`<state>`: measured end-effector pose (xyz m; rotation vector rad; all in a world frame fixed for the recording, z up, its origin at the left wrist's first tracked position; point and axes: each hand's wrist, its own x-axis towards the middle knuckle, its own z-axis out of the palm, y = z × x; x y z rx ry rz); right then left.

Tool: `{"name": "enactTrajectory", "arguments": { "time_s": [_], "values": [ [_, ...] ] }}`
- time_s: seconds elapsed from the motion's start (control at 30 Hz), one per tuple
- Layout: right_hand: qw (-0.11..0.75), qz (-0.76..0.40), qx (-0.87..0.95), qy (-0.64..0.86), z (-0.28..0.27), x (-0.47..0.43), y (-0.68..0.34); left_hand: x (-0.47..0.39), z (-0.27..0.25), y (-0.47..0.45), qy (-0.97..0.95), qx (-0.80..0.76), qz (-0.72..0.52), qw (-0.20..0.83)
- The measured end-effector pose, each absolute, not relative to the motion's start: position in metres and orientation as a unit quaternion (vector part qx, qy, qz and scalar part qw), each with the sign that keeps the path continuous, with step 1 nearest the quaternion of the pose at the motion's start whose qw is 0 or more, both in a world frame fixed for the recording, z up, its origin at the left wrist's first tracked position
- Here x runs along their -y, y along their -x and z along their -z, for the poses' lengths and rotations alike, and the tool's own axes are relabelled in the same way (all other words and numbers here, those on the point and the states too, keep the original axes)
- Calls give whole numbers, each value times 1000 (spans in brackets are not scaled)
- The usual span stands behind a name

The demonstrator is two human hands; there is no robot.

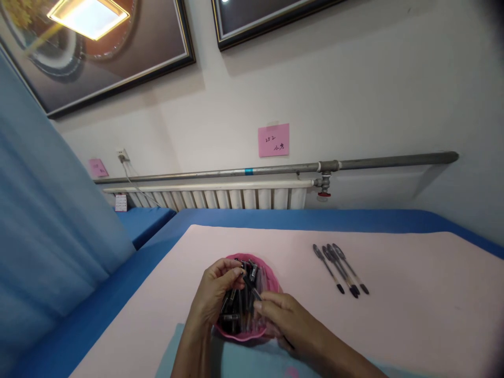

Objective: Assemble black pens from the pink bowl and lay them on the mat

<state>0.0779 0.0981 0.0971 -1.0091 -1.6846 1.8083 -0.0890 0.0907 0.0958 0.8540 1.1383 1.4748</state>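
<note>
My left hand (216, 291) is over the left side of a pink basket (273, 278), its thumb and index finger pinched at the upper end of a black pen (250, 284). Whether they grip the pen itself or a small part at its tip is too fine to make out. Closed around the lower end of this pen is my right hand (285, 315), by the basket's right rim. Below the hands, the basket holds many black pen parts (232, 317) and clear tubes (263, 283), partly covered by my fingers.
Several assembled pens (340, 270) lie side by side on the pink sheet (409, 294) to the right. Light blue cloth (244, 359) is at the near edge. A blue curtain (47, 226) hangs left; a radiator (236, 198) and pipe (378, 161) run along the wall.
</note>
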Motion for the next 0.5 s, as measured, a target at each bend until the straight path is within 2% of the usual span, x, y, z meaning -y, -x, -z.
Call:
{"name": "enactTrajectory", "arguments": {
  "time_s": [0.1,0.33,0.5],
  "values": [
    [192,-703,568,382,-99,-98,-79,-90,-96,90,-343,-460,-619,537],
    [170,-764,507,360,-108,-99,-81,-90,-96,90,-335,-441,-634,540],
    [189,-741,512,391,-106,-97,-77,-92,-94,89,-335,-450,-629,538]
  ]
}}
